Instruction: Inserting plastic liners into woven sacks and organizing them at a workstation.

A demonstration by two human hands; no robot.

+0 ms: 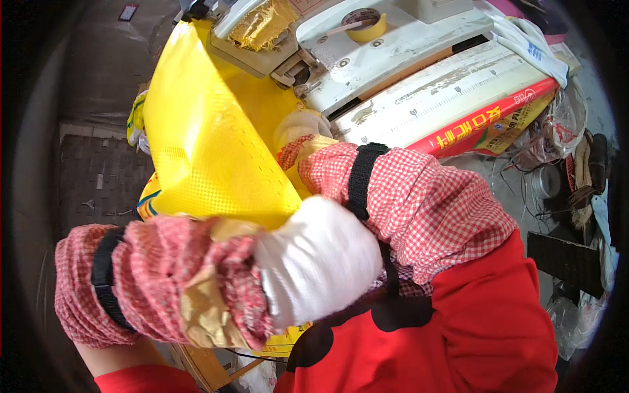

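A large yellow woven plastic sack point(203, 131), folded and dotted with small holes along one side, stands up in front of me beside the white machine point(400, 49). My left hand point(321, 259), in a white knit glove and smeared by motion, is at the near lower edge of the sack; its fingers are turned away from view. Farther forward, my right hand point(304, 128), in a paler glove, lies between the sack and the corner of the machine. Its fingers are hidden too. Red checked sleeve covers with black straps wrap both forearms.
A yellow tape roll point(365, 26) lies on top of the machine. A worn white panel with ruler marks point(445, 95) and a red and yellow printed strip point(485, 121) extend right. A white glove point(527, 49) lies at its far end. Wires and clear plastic bags point(557, 131) clutter the right.
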